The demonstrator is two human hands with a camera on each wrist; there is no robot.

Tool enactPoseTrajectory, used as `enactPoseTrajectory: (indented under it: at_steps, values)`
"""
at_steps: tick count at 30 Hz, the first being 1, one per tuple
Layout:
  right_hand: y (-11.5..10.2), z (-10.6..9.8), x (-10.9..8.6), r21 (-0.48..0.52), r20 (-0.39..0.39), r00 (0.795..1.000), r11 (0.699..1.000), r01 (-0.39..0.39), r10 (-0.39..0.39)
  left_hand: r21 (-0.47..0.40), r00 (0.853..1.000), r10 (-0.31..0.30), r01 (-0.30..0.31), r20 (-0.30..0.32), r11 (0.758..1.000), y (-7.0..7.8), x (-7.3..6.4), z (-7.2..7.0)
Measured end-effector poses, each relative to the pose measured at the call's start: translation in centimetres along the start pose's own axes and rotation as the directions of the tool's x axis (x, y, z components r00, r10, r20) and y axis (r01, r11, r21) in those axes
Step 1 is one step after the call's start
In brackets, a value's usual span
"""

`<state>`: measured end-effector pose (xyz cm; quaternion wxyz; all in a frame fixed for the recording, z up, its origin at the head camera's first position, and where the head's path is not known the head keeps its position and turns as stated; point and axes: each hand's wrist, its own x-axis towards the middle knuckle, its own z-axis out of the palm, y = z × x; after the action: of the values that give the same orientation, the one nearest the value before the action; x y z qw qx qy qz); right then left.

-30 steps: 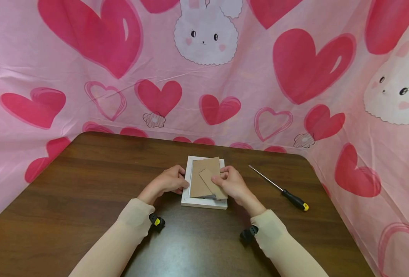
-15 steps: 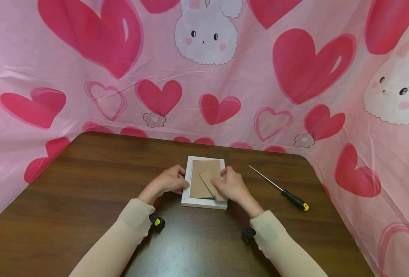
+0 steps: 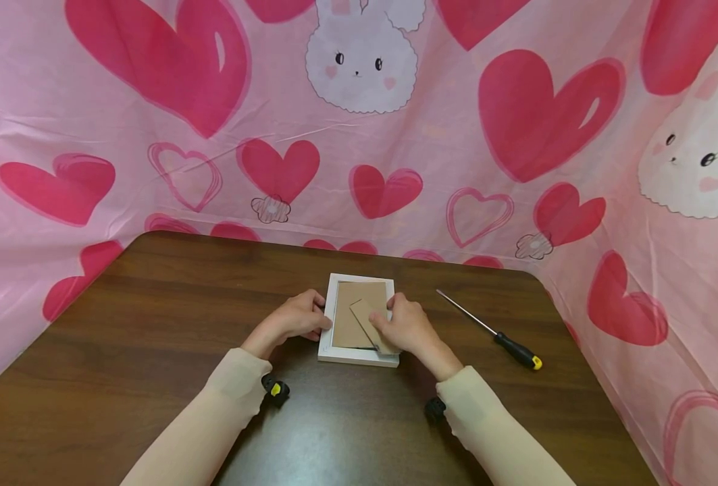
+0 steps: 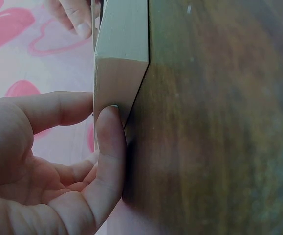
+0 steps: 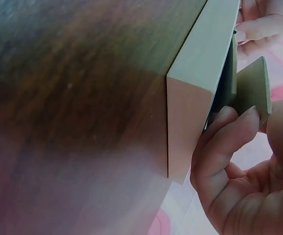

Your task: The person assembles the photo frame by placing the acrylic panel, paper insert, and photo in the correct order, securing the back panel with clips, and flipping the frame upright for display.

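White picture frame [image 3: 359, 320] lying face down at mid-table [image 3: 152, 324], brown backing board [image 3: 351, 312] seated inside it, apparently back in place; stand flap [image 3: 371, 322] raised. Left hand [image 3: 292, 320] curled against frame's left edge, right hand [image 3: 408, 325] pinching the flap. Fastening seemingly left. Screwdriver [image 3: 489, 329] idle to the right

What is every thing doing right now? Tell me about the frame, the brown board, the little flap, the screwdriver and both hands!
White picture frame: lying face down on the table.
Brown backing board: sitting inside the frame.
Stand flap: angled across the board, held.
Screwdriver: lying loose, untouched.
Left hand: holding the frame's left edge.
Right hand: gripping the flap.
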<state>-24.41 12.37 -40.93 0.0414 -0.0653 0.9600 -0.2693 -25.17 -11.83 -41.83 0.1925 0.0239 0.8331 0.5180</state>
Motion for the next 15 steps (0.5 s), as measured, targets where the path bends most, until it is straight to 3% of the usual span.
enactPoseTrajectory:
  at_steps: [15]
  values:
    - [-0.22, -0.03, -0.03, -0.017, 0.012, 1.0, 1.0, 0.025, -0.025, 0.006, 1.0, -0.002, 0.002, 0.002, 1.0, -0.2, 0.09, -0.12]
